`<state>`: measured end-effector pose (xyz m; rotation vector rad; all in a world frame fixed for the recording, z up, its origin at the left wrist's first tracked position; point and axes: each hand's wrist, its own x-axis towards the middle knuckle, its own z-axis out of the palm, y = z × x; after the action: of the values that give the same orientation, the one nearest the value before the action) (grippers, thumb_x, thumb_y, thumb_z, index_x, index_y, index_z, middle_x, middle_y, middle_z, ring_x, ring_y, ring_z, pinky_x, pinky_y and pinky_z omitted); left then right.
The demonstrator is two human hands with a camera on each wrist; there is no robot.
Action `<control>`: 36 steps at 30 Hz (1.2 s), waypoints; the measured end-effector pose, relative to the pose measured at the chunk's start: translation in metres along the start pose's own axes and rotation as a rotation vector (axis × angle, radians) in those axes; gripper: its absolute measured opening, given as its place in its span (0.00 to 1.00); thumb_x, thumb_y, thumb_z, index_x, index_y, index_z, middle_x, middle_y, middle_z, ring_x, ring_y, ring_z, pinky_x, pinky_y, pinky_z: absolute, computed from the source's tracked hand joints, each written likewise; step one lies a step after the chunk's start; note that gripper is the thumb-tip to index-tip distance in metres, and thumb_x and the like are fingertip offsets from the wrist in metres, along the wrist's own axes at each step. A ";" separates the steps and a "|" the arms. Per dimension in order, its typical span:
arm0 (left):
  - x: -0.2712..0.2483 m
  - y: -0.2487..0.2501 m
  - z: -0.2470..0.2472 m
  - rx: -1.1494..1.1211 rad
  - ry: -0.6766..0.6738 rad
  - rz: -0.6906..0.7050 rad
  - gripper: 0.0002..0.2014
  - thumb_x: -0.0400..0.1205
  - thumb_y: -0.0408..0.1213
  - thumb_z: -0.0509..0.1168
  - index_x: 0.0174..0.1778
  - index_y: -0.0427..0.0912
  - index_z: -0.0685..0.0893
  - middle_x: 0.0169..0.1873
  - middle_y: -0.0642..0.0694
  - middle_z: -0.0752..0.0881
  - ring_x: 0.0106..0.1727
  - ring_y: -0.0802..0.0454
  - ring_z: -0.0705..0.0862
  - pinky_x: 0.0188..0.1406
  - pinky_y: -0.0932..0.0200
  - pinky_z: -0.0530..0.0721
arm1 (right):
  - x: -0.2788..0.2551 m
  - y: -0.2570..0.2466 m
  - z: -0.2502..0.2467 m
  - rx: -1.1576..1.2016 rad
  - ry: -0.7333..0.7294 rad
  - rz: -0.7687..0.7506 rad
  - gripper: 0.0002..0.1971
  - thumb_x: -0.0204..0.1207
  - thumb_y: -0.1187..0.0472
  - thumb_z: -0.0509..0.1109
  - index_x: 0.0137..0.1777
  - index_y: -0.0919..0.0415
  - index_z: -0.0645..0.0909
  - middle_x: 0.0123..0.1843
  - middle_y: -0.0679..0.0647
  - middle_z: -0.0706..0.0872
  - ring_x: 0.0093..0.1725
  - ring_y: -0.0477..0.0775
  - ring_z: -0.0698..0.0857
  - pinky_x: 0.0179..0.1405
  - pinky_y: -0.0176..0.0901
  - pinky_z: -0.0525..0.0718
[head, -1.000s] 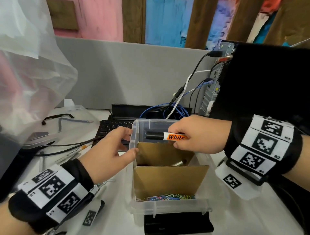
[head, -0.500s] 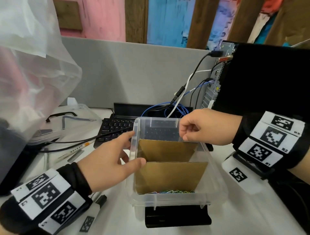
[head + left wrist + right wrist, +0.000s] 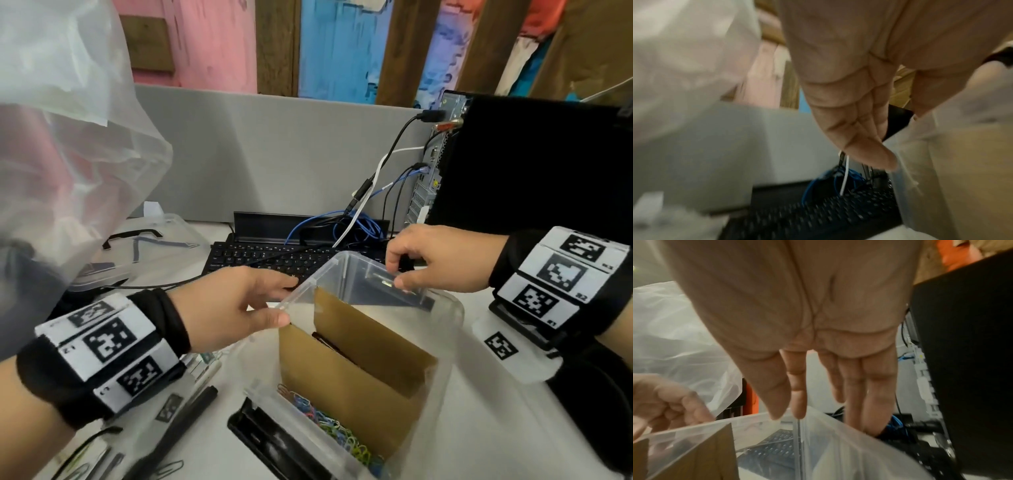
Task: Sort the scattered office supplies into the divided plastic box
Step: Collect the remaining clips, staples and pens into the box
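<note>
Oddly, no legible labels, both hands (image 3: 236, 305) gripping plastic box (image 3: 442, 342).

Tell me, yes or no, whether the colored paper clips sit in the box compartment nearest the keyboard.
No: in the head view the colored paper clips lie in the compartment of the plastic box nearest the person, farthest from the keyboard.

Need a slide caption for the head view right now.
Both hands, left hand and right hand, grip the rim of the divided plastic box, paper clips in its near compartment.

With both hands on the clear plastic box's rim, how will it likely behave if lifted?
The clear plastic box looks thin-walled, so it probably flexes. Holding mostly paper clips and cardboard dividers, it is likely light and slides easily.
</note>
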<state>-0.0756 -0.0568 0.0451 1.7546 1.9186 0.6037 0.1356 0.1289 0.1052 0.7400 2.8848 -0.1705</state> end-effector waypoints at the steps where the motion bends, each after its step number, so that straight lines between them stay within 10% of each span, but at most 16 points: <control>1: -0.005 0.006 -0.003 0.175 0.040 0.001 0.23 0.80 0.50 0.67 0.71 0.60 0.73 0.55 0.68 0.84 0.44 0.68 0.85 0.44 0.75 0.78 | -0.004 0.001 0.000 0.018 -0.033 0.011 0.03 0.77 0.52 0.70 0.49 0.45 0.80 0.47 0.42 0.80 0.45 0.39 0.81 0.48 0.34 0.81; 5: -0.024 0.022 -0.011 0.359 -0.080 -0.101 0.20 0.76 0.45 0.68 0.60 0.67 0.73 0.46 0.64 0.81 0.39 0.65 0.84 0.36 0.74 0.77 | -0.017 0.010 0.004 -0.023 -0.067 0.072 0.10 0.77 0.64 0.69 0.52 0.47 0.84 0.41 0.36 0.80 0.31 0.27 0.78 0.31 0.17 0.73; 11: -0.008 0.016 -0.018 0.246 0.002 -0.135 0.20 0.77 0.28 0.67 0.56 0.59 0.82 0.42 0.58 0.88 0.41 0.59 0.86 0.49 0.63 0.84 | -0.042 0.013 0.012 0.174 -0.134 0.140 0.08 0.73 0.67 0.74 0.44 0.51 0.84 0.42 0.49 0.85 0.32 0.46 0.86 0.35 0.37 0.88; 15: 0.005 0.014 -0.017 0.459 0.255 -0.160 0.14 0.78 0.38 0.70 0.59 0.47 0.85 0.49 0.50 0.87 0.45 0.52 0.84 0.45 0.64 0.78 | -0.060 0.005 0.017 0.193 -0.201 0.147 0.04 0.73 0.61 0.73 0.44 0.51 0.82 0.50 0.56 0.84 0.29 0.45 0.87 0.35 0.40 0.87; 20: -0.011 0.024 -0.016 0.643 0.007 -0.222 0.33 0.71 0.54 0.66 0.75 0.56 0.72 0.62 0.53 0.82 0.55 0.56 0.83 0.55 0.60 0.82 | -0.066 0.000 0.011 -0.059 -0.023 -0.004 0.06 0.78 0.49 0.66 0.54 0.39 0.78 0.56 0.42 0.72 0.55 0.42 0.77 0.58 0.38 0.77; 25: -0.010 0.022 -0.021 0.527 -0.060 -0.240 0.39 0.74 0.54 0.70 0.81 0.57 0.62 0.72 0.59 0.76 0.58 0.64 0.82 0.62 0.61 0.80 | -0.052 -0.024 0.001 -0.012 -0.063 -0.246 0.22 0.84 0.49 0.56 0.76 0.30 0.61 0.62 0.34 0.75 0.56 0.35 0.74 0.61 0.33 0.70; 36: 0.000 0.018 -0.023 0.457 -0.064 -0.246 0.40 0.73 0.52 0.72 0.80 0.59 0.62 0.72 0.64 0.73 0.56 0.67 0.80 0.60 0.67 0.78 | -0.032 -0.041 0.014 -0.016 -0.100 -0.266 0.18 0.75 0.41 0.68 0.61 0.48 0.82 0.58 0.44 0.80 0.55 0.43 0.81 0.58 0.46 0.81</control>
<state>-0.0754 -0.0553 0.0737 1.7203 2.3098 0.0169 0.1449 0.0762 0.0999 0.3308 2.8726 -0.2091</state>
